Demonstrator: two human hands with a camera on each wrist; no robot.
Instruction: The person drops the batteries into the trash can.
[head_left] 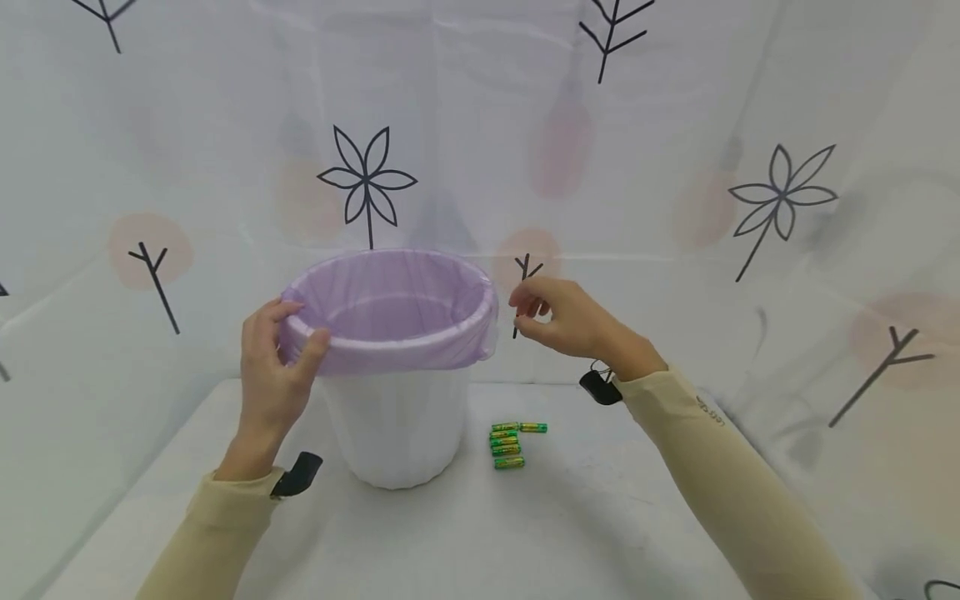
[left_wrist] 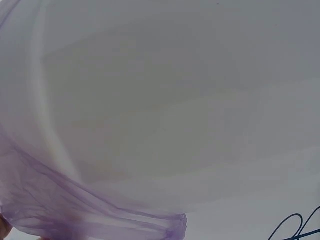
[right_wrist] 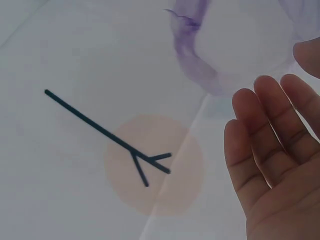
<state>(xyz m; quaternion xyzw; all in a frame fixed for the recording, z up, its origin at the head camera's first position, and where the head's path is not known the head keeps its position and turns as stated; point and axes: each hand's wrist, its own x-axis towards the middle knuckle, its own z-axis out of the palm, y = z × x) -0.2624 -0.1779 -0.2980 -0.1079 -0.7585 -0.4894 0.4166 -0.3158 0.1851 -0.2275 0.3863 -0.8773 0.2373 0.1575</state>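
A white trash can (head_left: pixel 397 425) stands upright, lined with a purple trash bag (head_left: pixel 405 354) folded down over its rim. My left hand (head_left: pixel 273 367) grips the can's bag-covered rim at the left, thumb on the front and fingers farther back. From the left wrist, the can's white wall (left_wrist: pixel 175 100) fills most of the view, with the bag's hem below it. To the right of the rim, my right hand (head_left: pixel 558 317) hangs in the air with loosely bent fingers and holds nothing. In the right wrist view the fingers (right_wrist: pixel 255 115) are apart from the purple bag (right_wrist: pixel 187 55).
Several green and yellow batteries (head_left: pixel 507 450) lie on the white table (head_left: pixel 600 517) just right of the can. Behind the table hangs a white cloth (head_left: pixel 465 125) printed with flowers and twigs. A black wrist device (head_left: pixel 297 474) sits at the left cuff.
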